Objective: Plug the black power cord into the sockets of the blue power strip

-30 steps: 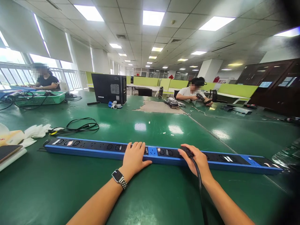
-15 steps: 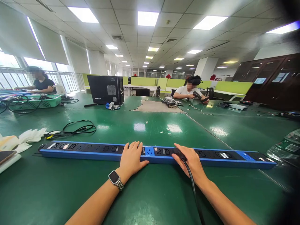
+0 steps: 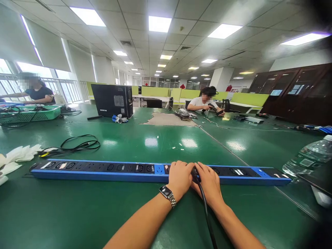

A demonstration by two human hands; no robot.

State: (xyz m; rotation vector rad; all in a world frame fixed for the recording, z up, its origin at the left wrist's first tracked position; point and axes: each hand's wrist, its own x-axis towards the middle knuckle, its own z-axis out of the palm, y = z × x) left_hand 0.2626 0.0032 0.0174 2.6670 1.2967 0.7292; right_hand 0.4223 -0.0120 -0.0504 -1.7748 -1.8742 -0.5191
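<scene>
A long blue power strip (image 3: 103,176) with black sockets lies across the green table in front of me. My right hand (image 3: 209,181) is closed round a black plug (image 3: 195,173) at the strip, right of the middle. From the plug a thick black cable (image 3: 206,211) runs down toward me. My left hand (image 3: 179,179), with a watch (image 3: 167,194) on its wrist, wraps over the strip just left of the plug. Its index finger comes up against the plug. Whether the plug is seated in a socket is hidden by my fingers.
A coiled black cable (image 3: 80,143) and white gloves (image 3: 22,154) lie at left. A water bottle (image 3: 308,157) stands at right. Farther back are a computer tower (image 3: 111,100), patterned gloves (image 3: 119,119) and a green basket (image 3: 38,114). Two people sit at the far side.
My left hand has slid right along the strip until it meets the plug and my right hand. The right hand keeps the plug at about the same place. The view has shifted slightly right.
</scene>
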